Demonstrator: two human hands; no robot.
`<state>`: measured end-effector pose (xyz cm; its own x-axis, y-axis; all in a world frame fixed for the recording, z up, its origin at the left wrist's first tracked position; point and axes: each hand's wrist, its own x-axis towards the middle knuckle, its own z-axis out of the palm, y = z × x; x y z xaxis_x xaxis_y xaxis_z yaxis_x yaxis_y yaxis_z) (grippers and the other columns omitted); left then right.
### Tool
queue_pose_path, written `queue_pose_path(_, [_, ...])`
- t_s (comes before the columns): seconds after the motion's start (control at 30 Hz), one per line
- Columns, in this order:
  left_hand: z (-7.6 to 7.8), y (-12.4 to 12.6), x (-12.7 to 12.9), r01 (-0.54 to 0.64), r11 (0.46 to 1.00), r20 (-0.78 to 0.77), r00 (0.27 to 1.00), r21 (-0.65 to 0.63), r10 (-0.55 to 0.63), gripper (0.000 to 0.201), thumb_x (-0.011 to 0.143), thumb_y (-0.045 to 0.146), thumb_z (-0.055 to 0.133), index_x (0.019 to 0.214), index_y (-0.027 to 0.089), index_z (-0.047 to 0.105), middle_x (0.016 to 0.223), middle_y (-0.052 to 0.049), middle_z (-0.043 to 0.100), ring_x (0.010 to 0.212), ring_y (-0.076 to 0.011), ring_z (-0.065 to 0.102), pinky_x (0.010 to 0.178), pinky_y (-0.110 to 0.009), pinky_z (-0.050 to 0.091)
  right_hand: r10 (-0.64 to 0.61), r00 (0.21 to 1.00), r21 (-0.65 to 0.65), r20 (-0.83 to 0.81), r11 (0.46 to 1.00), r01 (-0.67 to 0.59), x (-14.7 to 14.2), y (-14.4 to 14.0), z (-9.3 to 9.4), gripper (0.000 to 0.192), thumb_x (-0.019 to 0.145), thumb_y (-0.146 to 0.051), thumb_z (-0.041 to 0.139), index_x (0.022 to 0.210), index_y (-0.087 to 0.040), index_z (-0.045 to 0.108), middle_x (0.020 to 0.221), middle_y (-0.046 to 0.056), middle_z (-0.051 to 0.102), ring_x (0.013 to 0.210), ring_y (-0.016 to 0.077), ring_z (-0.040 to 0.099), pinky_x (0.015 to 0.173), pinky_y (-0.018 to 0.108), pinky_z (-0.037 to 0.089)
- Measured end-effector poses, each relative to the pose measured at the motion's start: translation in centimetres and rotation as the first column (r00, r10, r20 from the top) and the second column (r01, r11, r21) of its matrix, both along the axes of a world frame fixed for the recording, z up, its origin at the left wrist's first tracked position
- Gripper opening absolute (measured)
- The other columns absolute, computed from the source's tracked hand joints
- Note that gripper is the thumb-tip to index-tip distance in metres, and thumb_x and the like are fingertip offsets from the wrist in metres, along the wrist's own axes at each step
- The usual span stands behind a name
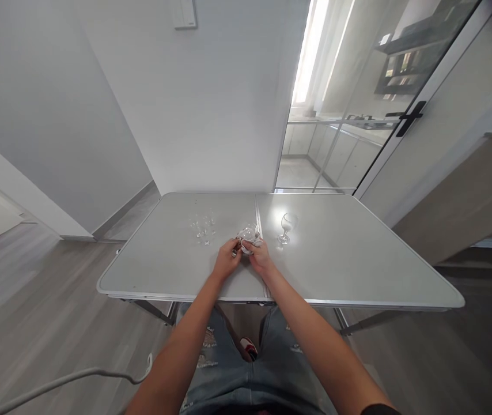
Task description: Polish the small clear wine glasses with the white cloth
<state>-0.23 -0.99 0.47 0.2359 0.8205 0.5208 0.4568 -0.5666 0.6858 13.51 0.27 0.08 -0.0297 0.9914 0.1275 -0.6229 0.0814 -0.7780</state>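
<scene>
Both my hands are together over the middle of the table. Between them is a clear glass (249, 232) with a rounded bowl, partly wrapped in a crumpled, light patterned cloth (254, 241). My left hand (227, 257) is closed at the left side of the glass, where its lower part is hidden. My right hand (260, 257) is closed on the cloth against the glass, thumb on top. Right of my hands a stemmed glass (288, 223) stands upright. To the left, several small clear glasses (205, 229) stand in a group.
The pale folding table (336, 259) has a metal rim and a centre seam. A wall (211, 115) rises behind its far edge. At the right is a glazed door with a black handle (411, 118). A white cable (86, 374) hangs at lower left.
</scene>
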Motion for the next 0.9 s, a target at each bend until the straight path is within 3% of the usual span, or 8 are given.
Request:
queue_pose_path(0.17, [0.1,-0.1,0.1,-0.009,0.999,0.11,0.994,-0.046,0.014,0.022,0.091,0.034,0.06,0.108,0.02,0.058,0.102,-0.007,0.062,0.095,-0.0169,0.062,0.086,-0.031,0.053,-0.068,0.996,0.019,-0.056,0.997,0.069,0.2,0.1,0.1,0.03,0.068,-0.029,0.084,0.093,-0.019,0.071,0.099,0.006,0.074,0.089,0.0195,0.069,0.088,0.035,0.054])
queue_pose_path(0.33, [-0.5,0.3,0.1,-0.001,0.996,0.121,0.993,-0.089,0.012,0.033,0.085,0.04,0.068,0.11,0.021,0.055,0.111,-0.007,0.059,0.105,-0.0189,0.061,0.089,-0.034,0.055,-0.108,0.988,0.02,-0.109,0.994,0.111,0.5,0.2,-0.3,0.03,0.07,-0.032,0.084,0.093,-0.019,0.071,0.099,0.006,0.074,0.09,0.0197,0.068,0.087,0.036,0.055])
queue_pose_path(0.6, [-0.4,0.0,0.1,0.123,0.972,0.175,0.981,-0.201,-0.088,0.035,0.093,0.048,0.058,0.115,0.022,0.052,0.111,-0.006,0.061,0.092,-0.016,0.065,0.085,-0.033,0.055,-0.157,0.985,0.024,-0.078,0.987,0.159,0.4,0.3,-0.5,0.026,0.071,-0.032,0.085,0.088,-0.018,0.071,0.089,0.004,0.072,0.079,0.0162,0.067,0.075,0.03,0.055])
queue_pose_path(0.73, [-0.6,-0.2,-0.1,0.168,0.961,0.181,0.975,-0.219,-0.13,0.038,0.099,0.05,0.044,0.121,0.02,0.05,0.089,-0.003,0.063,0.075,-0.0146,0.065,0.075,-0.03,0.053,-0.153,0.988,0.026,0.009,0.988,0.153,0.3,-0.1,-0.3,0.026,0.069,-0.03,0.086,0.085,-0.018,0.069,0.079,0.002,0.07,0.068,0.0149,0.064,0.062,0.027,0.053])
queue_pose_path(0.83, [-0.9,-0.1,-0.2,0.191,0.95,0.262,0.957,-0.248,-0.124,0.048,0.101,0.055,0.032,0.123,0.017,0.051,0.068,0.002,0.056,0.059,-0.0134,0.059,0.063,-0.027,0.049,-0.039,0.996,0.03,0.082,0.999,0.037,0.1,-0.4,-0.4,0.029,0.069,-0.034,0.086,0.085,-0.019,0.067,0.07,0.0,0.066,0.056,0.0142,0.059,0.053,0.028,0.049])
queue_pose_path(0.9, [-1.0,-0.1,-0.2,0.192,0.945,0.316,0.943,-0.266,-0.103,0.053,0.101,0.058,0.029,0.122,0.016,0.052,0.066,0.003,0.054,0.054,-0.0125,0.056,0.057,-0.025,0.047,0.014,0.992,0.032,0.129,0.999,-0.018,0.0,-0.4,-0.4,0.033,0.067,-0.036,0.086,0.086,-0.019,0.065,0.068,-0.002,0.065,0.053,0.014,0.056,0.051,0.028,0.048])
